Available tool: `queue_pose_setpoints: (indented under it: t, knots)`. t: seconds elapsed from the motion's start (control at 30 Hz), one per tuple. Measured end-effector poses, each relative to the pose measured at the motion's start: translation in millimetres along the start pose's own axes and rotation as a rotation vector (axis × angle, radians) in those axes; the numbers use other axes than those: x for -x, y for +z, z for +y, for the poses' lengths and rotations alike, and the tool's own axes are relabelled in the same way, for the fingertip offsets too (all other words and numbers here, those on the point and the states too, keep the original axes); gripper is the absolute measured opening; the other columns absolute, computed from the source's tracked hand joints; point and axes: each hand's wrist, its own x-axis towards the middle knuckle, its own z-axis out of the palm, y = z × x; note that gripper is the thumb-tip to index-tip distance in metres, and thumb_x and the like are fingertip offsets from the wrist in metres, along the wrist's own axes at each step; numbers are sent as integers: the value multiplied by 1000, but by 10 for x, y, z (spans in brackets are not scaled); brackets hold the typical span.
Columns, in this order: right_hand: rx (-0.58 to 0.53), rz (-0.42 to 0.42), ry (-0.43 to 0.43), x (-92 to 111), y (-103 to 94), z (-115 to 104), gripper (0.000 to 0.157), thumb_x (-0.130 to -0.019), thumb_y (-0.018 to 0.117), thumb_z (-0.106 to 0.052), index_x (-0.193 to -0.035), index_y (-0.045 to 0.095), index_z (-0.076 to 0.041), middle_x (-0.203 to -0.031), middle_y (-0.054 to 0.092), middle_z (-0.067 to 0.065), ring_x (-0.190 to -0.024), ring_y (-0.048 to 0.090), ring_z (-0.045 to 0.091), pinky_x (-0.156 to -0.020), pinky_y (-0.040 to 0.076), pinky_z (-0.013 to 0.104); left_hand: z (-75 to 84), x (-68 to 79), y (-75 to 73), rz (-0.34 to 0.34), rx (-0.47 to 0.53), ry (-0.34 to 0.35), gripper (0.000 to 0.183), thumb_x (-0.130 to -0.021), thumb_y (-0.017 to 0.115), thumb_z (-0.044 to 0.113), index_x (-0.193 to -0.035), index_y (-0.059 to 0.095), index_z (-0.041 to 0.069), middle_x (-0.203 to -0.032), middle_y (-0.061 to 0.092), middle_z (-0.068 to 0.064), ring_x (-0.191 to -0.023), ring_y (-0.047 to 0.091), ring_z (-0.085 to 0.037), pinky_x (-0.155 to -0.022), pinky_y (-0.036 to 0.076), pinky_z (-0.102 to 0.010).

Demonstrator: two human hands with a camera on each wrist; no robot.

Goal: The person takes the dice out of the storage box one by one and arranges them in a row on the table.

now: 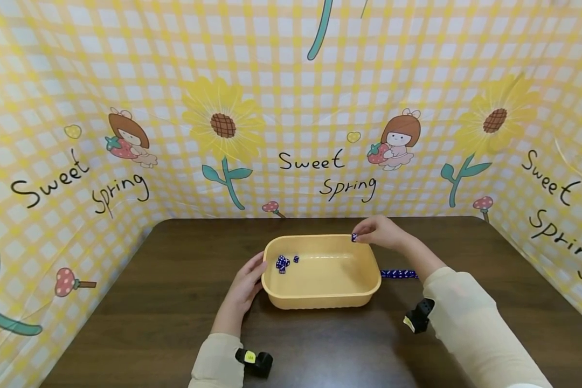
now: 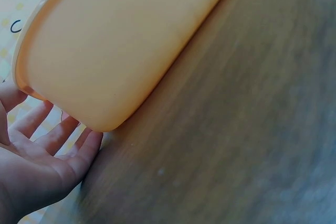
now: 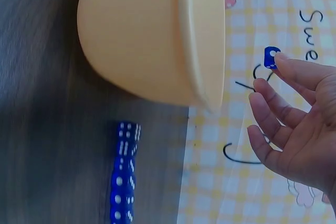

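Could pass from above into the middle and right part of the yellow tray [image 1: 320, 302]; at left was hindered by clustered dice [image 1: 282, 263] and the left hand [image 1: 242, 284], at far right corner by the right hand [image 1: 382, 233], outside right by a row of dice [image 1: 399, 274].

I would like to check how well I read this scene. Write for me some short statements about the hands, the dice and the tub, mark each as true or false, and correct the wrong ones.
1. Several loose dice lie inside the yellow tub. True.
2. The left hand touches the tub's right end. False: it touches the left end.
3. The right hand pinches one blue die. True.
4. The row of dice lies inside the tub. False: it lies on the table, to the right of the tub.
5. The dots on the dice are yellow. False: they are white.
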Motion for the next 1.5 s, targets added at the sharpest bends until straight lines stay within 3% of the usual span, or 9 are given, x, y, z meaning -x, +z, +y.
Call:
queue_pose_setpoints:
  t: [0.17, 0.5, 0.7, 0.97, 1.5]
  knots:
    - [-24, 14, -19, 101, -98, 90, 20, -79, 61, -10, -94, 62, 4, -87, 62, 12, -84, 56, 26, -69, 46, 35, -7, 9, 1, 2, -6, -3, 44, -89, 47, 13, -131, 35, 3, -130, 35, -18, -112, 37, -32, -86, 34, -42]
    - [42, 66, 37, 370, -352, 324, 20, -81, 59, -9, -96, 61, 4, -83, 62, 8, -76, 57, 24, -66, 46, 37, 0, 3, 7, 18, -9, -14, 44, -89, 48, 15, -130, 36, 5, -130, 36, -16, -111, 39, -29, -85, 36, -40]
    - [72, 97, 23, 535, -450, 493, 20, -80, 59, -7, -95, 60, 7, -82, 62, 12, -76, 56, 25, -63, 45, 34, -2, -2, -8, 6, -7, -12, 45, -89, 48, 15, -131, 35, 4, -130, 34, -17, -112, 38, -29, -86, 34, -41]
    - [96, 117, 38, 703, -491, 704, 19, -81, 58, -6, -94, 60, 8, -82, 62, 14, -77, 56, 29, -61, 44, 33, 9, 3, -5, 18, -1, -23, 44, -89, 48, 15, -130, 37, 5, -130, 36, -15, -112, 39, -28, -85, 35, -40]
    - [65, 156, 124, 1016, -447, 1087, 21, -81, 58, -6, -94, 59, 11, -84, 61, 16, -77, 55, 21, -65, 43, 33, 21, 19, 3, 14, -1, -24, 43, -89, 47, 14, -130, 37, 5, -130, 35, -15, -112, 38, -28, -87, 33, -42]
